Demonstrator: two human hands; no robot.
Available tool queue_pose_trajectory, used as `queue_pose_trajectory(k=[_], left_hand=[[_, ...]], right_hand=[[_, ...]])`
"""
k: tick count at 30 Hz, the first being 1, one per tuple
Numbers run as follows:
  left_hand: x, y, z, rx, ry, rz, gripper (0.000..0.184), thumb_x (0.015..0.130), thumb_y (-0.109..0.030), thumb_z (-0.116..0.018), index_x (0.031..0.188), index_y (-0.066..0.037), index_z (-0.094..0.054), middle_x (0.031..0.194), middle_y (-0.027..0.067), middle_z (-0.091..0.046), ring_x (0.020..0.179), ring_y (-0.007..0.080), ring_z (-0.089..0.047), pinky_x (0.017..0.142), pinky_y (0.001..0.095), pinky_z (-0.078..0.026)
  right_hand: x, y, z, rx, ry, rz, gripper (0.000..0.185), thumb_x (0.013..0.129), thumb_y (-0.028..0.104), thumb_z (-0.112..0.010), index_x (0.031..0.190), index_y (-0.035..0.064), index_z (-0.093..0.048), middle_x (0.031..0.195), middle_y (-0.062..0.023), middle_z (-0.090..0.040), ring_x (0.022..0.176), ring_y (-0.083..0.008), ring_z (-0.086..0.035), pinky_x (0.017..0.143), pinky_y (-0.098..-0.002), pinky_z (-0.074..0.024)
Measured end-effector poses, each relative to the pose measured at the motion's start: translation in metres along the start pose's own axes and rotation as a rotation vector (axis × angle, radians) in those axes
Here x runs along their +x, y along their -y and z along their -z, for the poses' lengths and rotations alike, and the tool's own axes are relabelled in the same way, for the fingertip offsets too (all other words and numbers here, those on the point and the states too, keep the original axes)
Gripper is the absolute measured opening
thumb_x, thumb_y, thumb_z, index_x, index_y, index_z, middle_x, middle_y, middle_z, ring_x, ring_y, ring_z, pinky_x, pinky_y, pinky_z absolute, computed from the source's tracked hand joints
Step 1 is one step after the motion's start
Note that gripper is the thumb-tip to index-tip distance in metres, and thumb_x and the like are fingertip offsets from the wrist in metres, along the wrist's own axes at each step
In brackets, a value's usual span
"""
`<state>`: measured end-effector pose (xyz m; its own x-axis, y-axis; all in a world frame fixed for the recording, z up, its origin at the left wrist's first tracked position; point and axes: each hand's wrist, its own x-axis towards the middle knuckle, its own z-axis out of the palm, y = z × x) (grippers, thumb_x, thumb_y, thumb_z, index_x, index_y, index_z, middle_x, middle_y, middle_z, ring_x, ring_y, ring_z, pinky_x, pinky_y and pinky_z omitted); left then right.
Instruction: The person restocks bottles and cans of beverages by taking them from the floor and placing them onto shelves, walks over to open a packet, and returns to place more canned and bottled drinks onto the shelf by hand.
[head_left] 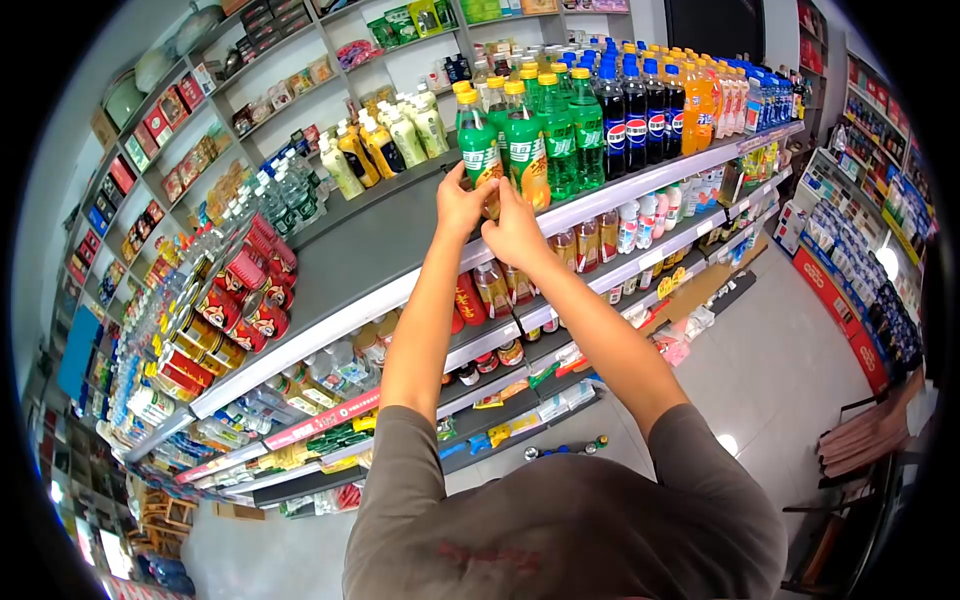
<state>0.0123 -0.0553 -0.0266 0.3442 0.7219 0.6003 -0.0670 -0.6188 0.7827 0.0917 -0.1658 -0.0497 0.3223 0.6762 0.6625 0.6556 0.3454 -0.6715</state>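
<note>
A green soda bottle with a yellow cap and an orange-and-white label stands upright at the left front of the bottle group, at the shelf's front edge. My left hand is closed around its lower left side, the thumb across the front. My right hand is closed at the bottle's lower right, fingers partly hidden against its base. Just right of it stands a matching green bottle, close to my right fingers. Plain green bottles follow, then dark cola bottles with blue caps.
Bare grey shelf top runs left of my hands, with stacked red cans at its far end. Pale yellow bottles stand behind. Lower shelves hold drinks. Orange soda bottles stand farther right.
</note>
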Motion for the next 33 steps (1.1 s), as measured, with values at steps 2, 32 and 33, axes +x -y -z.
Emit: queue_pose_trajectory(k=[2,32,33], left_hand=[[0.001,0.000,-0.003,-0.036,-0.007,0.056,0.048,0.078,-0.010,-0.081,0.120,0.003,-0.062,0.100,0.0137,-0.072,0.085,0.0188,-0.069,0.073,0.0331,-0.056],[0.012,0.030,-0.006,0.161,-0.065,-0.035,0.065,0.080,-0.010,-0.078,0.135,0.008,-0.047,0.116,0.0201,-0.067,0.102,0.0248,-0.068,0.087,0.0353,-0.054],[0.012,0.030,-0.006,0.154,-0.063,-0.030,0.065,0.080,-0.010,-0.078,0.135,0.008,-0.047,0.116,0.0203,-0.067,0.102,0.0251,-0.068,0.088,0.0355,-0.054]], right_hand=[[0.004,-0.007,-0.003,0.015,-0.005,0.003,0.075,0.075,0.006,-0.059,0.141,-0.0182,-0.032,0.137,-0.0361,-0.047,0.129,-0.0457,-0.047,0.109,-0.0435,-0.0400],[0.008,-0.014,-0.007,0.109,-0.040,0.005,0.067,0.076,0.003,-0.059,0.137,-0.0134,-0.036,0.134,-0.0305,-0.048,0.122,-0.0439,-0.051,0.103,-0.0441,-0.0447],[0.009,-0.015,-0.009,0.099,-0.032,0.006,0.068,0.076,0.003,-0.059,0.137,-0.0139,-0.035,0.135,-0.0311,-0.047,0.124,-0.0441,-0.050,0.104,-0.0440,-0.0438]])
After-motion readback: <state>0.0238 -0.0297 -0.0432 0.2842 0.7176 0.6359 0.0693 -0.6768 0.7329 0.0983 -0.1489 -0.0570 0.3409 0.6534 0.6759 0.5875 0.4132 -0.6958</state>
